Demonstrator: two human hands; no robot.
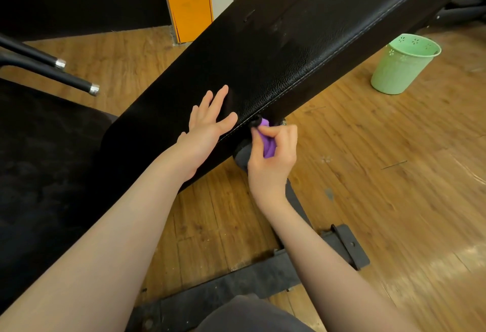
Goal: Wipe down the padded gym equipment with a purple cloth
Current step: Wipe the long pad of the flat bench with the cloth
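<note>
Wiping is under way along the lower side edge of the padded bench (pixel 276 50), seen from the head camera. The right hand (pixel 273 155) has its fingers curled tight round a bunched purple cloth (pixel 268 145), pressing it against the underside just below the stitched seam, beside a small bolt. The left hand (pixel 207 126) lies flat with fingers spread and straight on the top of the black pad, seemingly to steady it. Judging by this, the edge is being cleaned; the next stroke likely calls for sliding the cloth along the seam while keeping pressure upward. A green bucket (pixel 402 68) stands on the wooden floor (pixel 381 173), well apart from the hands; its contents cannot be seen.
</note>
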